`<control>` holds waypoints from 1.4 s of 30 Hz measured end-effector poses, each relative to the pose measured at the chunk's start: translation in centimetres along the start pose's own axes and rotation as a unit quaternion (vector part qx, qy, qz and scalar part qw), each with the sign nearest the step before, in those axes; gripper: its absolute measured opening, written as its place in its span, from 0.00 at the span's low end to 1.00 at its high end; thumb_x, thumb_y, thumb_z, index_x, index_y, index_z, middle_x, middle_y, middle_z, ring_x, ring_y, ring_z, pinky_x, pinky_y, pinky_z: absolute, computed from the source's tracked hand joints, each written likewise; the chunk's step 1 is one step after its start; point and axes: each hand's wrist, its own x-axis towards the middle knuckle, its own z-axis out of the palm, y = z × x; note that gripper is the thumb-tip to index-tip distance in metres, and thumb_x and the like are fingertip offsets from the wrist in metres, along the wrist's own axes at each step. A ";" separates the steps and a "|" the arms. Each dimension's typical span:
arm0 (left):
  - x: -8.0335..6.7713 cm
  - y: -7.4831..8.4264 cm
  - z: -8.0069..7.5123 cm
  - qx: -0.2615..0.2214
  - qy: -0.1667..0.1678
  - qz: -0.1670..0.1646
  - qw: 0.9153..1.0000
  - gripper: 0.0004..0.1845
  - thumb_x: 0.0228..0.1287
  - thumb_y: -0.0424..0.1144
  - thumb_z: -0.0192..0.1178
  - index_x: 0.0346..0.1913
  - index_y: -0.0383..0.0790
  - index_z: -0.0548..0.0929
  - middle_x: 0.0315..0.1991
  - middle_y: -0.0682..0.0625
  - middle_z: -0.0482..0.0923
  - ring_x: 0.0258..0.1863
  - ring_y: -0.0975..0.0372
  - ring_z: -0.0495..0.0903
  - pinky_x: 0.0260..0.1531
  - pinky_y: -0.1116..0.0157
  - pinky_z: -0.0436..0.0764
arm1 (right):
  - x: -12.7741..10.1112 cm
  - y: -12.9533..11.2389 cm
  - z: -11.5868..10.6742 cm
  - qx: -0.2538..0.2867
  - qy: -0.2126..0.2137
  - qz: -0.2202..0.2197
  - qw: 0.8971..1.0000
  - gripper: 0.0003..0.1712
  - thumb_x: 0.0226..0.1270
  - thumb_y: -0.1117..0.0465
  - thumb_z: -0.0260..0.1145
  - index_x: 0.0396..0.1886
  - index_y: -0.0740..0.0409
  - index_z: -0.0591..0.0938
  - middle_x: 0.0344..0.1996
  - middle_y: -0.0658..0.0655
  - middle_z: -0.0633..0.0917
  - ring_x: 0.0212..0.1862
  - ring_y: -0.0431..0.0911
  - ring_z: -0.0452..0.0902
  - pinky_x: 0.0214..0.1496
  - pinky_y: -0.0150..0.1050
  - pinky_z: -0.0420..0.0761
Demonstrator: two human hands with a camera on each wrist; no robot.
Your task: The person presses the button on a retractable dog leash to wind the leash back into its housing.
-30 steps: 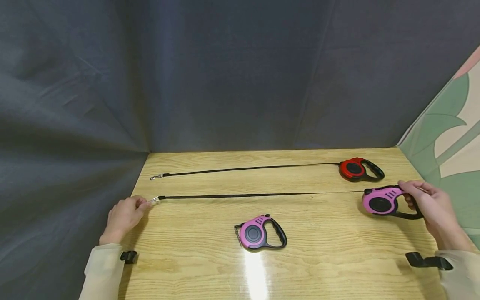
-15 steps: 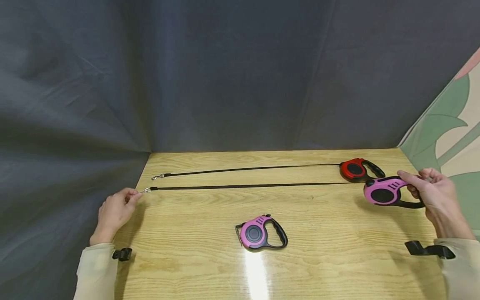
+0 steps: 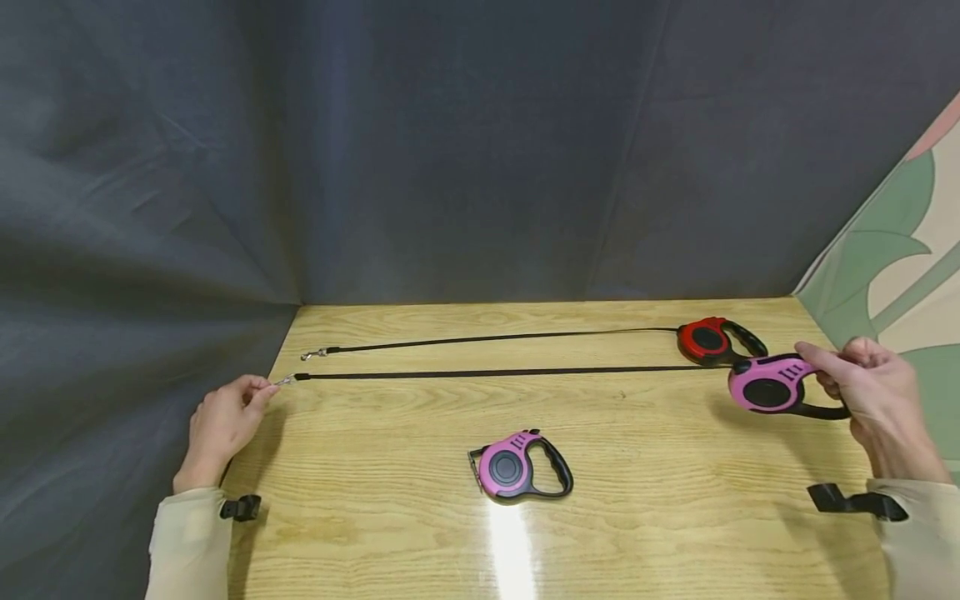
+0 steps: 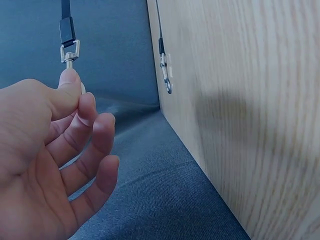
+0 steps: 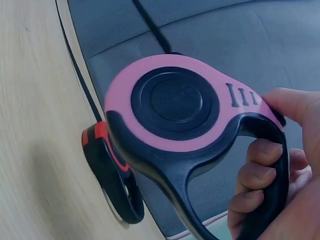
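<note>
On the near part of the wooden table a small pink leash lies alone, fully wound in, between the two hands and touched by neither. Farther back, the left hand pinches the metal clip between thumb and fingertip at the left edge; the other fingers are loosely curled. The black strap runs from this clip straight to the right, so its long axis goes left to right across the table. At its right end the right hand grips the handle of the pink leash housing, fingers curled through the loop and the thumb on top, holding it a little above the table. Just behind it the red leash rests at the far side, its own strap lying almost parallel.
</note>
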 end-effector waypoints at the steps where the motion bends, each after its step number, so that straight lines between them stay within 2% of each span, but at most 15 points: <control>1: 0.0 0.0 -0.1 -0.001 0.000 0.001 1.000 0.20 0.82 0.53 0.58 0.50 0.36 0.85 0.35 0.43 0.85 0.26 0.57 0.75 0.27 0.60 0.68 | 0.0 0.0 0.0 0.007 0.000 0.000 1.000 0.28 0.71 0.70 0.72 0.20 0.53 0.63 0.14 0.45 0.72 0.20 0.42 0.60 0.31 0.42 0.49; 4: 0.0 0.2 -0.1 -0.004 0.000 0.002 1.000 0.20 0.82 0.53 0.58 0.50 0.36 0.85 0.34 0.43 0.85 0.26 0.57 0.74 0.27 0.61 0.67 | 0.1 0.2 -0.1 0.047 -0.009 -0.008 0.999 0.21 0.73 0.69 0.70 0.22 0.53 0.72 0.15 0.46 0.75 0.19 0.41 0.63 0.26 0.41 0.53; 7: 0.0 0.4 -0.1 -0.011 0.001 0.001 1.000 0.20 0.82 0.52 0.59 0.49 0.35 0.85 0.34 0.44 0.84 0.27 0.56 0.74 0.28 0.61 0.66 | 0.3 0.5 -0.3 0.104 -0.039 -0.028 0.993 0.13 0.76 0.71 0.66 0.28 0.57 0.85 0.19 0.48 0.81 0.20 0.40 0.71 0.21 0.36 0.63; 9: 0.0 0.6 0.0 -0.015 0.002 -0.001 1.000 0.20 0.82 0.52 0.59 0.49 0.35 0.85 0.33 0.44 0.84 0.27 0.56 0.74 0.29 0.60 0.65 | 0.4 0.8 -0.3 0.127 -0.072 -0.044 0.988 0.13 0.77 0.73 0.63 0.34 0.60 0.89 0.22 0.50 0.84 0.22 0.40 0.74 0.23 0.34 0.71; 13: 0.0 0.6 0.2 -0.017 0.002 -0.005 1.000 0.20 0.82 0.53 0.58 0.49 0.36 0.84 0.33 0.44 0.84 0.27 0.56 0.74 0.29 0.60 0.65 | 0.4 1.2 0.0 0.132 -0.118 -0.065 0.982 0.16 0.76 0.78 0.60 0.40 0.63 0.91 0.25 0.50 0.86 0.25 0.41 0.75 0.26 0.33 0.74; 16: 0.0 0.5 0.4 -0.021 0.002 -0.005 1.000 0.20 0.83 0.53 0.57 0.49 0.36 0.84 0.33 0.45 0.84 0.26 0.57 0.73 0.29 0.60 0.65 | 0.3 1.3 0.2 0.117 -0.110 -0.069 0.985 0.15 0.75 0.78 0.61 0.41 0.61 0.91 0.27 0.49 0.87 0.26 0.41 0.76 0.28 0.31 0.75; 21: -0.2 0.4 0.7 -0.030 0.009 -0.012 0.999 0.21 0.83 0.53 0.56 0.49 0.36 0.84 0.33 0.45 0.84 0.25 0.58 0.72 0.28 0.60 0.65 | 0.1 1.6 0.7 0.129 -0.085 -0.086 0.984 0.13 0.73 0.79 0.64 0.43 0.63 0.91 0.32 0.50 0.91 0.27 0.40 0.79 0.30 0.29 0.80; 25: -0.6 0.5 0.9 -0.035 0.015 -0.018 0.999 0.21 0.83 0.53 0.56 0.49 0.35 0.84 0.32 0.45 0.82 0.25 0.57 0.72 0.27 0.60 0.65 | -0.2 1.8 1.3 0.156 -0.077 -0.102 0.980 0.14 0.72 0.81 0.63 0.44 0.66 0.91 0.32 0.52 0.92 0.26 0.41 0.81 0.30 0.29 0.82; 30: -0.8 0.7 1.0 -0.046 0.028 -0.027 0.998 0.19 0.83 0.51 0.56 0.48 0.36 0.83 0.33 0.44 0.83 0.27 0.56 0.73 0.29 0.60 0.65 | -0.5 1.5 2.2 0.230 -0.084 -0.086 0.966 0.13 0.70 0.83 0.63 0.43 0.70 0.91 0.30 0.57 0.92 0.25 0.44 0.86 0.31 0.32 0.86; 34: -0.7 1.1 1.1 -0.059 0.043 -0.030 0.997 0.19 0.82 0.52 0.57 0.46 0.37 0.83 0.34 0.44 0.83 0.28 0.56 0.73 0.31 0.60 0.66 | -0.7 1.4 2.9 0.251 -0.090 -0.081 0.960 0.12 0.69 0.83 0.64 0.42 0.71 0.91 0.29 0.58 0.92 0.25 0.45 0.86 0.30 0.32 0.86; 42: -0.7 1.7 1.2 -0.082 0.050 -0.034 0.995 0.19 0.83 0.53 0.57 0.46 0.38 0.84 0.33 0.44 0.85 0.26 0.58 0.73 0.32 0.60 0.67 | -0.8 1.5 3.3 0.238 -0.076 -0.094 0.964 0.17 0.69 0.86 0.60 0.41 0.70 0.91 0.28 0.57 0.92 0.23 0.44 0.84 0.30 0.32 0.85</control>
